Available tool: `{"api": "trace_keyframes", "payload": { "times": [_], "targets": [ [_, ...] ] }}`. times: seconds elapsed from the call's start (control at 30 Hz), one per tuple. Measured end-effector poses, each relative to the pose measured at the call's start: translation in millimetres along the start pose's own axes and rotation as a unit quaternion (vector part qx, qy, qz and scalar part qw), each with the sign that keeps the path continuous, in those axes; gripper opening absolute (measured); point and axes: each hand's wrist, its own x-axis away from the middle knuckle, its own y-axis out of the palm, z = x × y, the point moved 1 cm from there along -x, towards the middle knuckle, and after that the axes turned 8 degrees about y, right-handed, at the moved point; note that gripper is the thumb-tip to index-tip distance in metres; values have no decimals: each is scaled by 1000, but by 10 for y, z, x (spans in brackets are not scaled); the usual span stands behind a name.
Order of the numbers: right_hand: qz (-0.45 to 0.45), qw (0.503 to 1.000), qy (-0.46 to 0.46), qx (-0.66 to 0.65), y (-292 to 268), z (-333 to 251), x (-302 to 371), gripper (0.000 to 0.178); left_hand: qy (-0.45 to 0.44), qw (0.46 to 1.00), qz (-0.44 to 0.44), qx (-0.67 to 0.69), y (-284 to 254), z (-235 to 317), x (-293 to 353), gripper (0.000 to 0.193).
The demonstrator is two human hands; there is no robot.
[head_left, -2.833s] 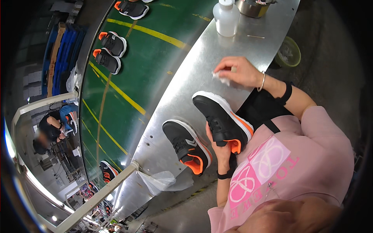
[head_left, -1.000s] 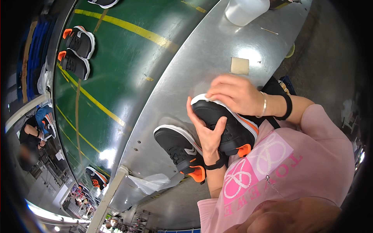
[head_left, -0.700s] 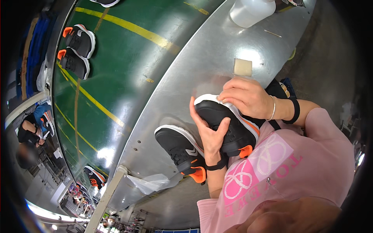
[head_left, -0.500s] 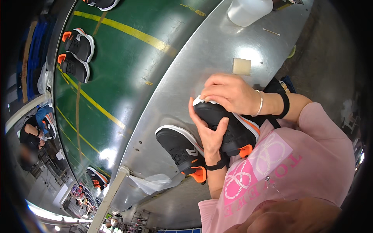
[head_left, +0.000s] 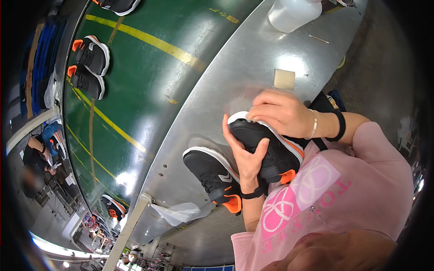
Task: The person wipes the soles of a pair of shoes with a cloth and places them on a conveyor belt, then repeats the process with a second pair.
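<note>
A black sneaker (head_left: 255,140) with a white sole and orange heel lining is tilted in front of my chest. My left hand (head_left: 247,160) grips it, thumb across the upper and fingers along the toe's side. Curled fingers of my right hand (head_left: 282,113) press at the white sole edge by the toe; whatever they may pinch is hidden. Just left of my left wrist, a matching sneaker (head_left: 208,169) lies on the metal bench (head_left: 212,99).
A beige block (head_left: 284,79), a thin stick (head_left: 318,39) and a white bottle (head_left: 294,14) lie farther up the bench. Left of it runs a green belt (head_left: 135,67) carrying more sneakers (head_left: 88,81). Clear plastic (head_left: 176,212) hangs by a post (head_left: 129,232). Another person (head_left: 38,151) works far left.
My right hand has slid back slightly along the sole edge, to the right, away from the toe tip. My left hand keeps its grip on the sneaker.
</note>
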Motion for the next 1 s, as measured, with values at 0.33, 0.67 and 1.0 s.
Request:
{"api": "trace_keyframes", "payload": {
  "times": [0.33, 0.67, 1.0],
  "targets": [
    [28, 999, -37, 9, 80, -23, -178, 14, 17, 1000, 8, 7, 27, 41, -46, 114],
    [36, 999, -25, 16, 16, 1, -174, 14, 11, 1000, 3, 7, 75, 45, -56, 113],
    [26, 1000, -13, 11, -111, 46, -67, 15, 4, 1000, -3, -2, 104, 68, -92, 115]
  ]
}}
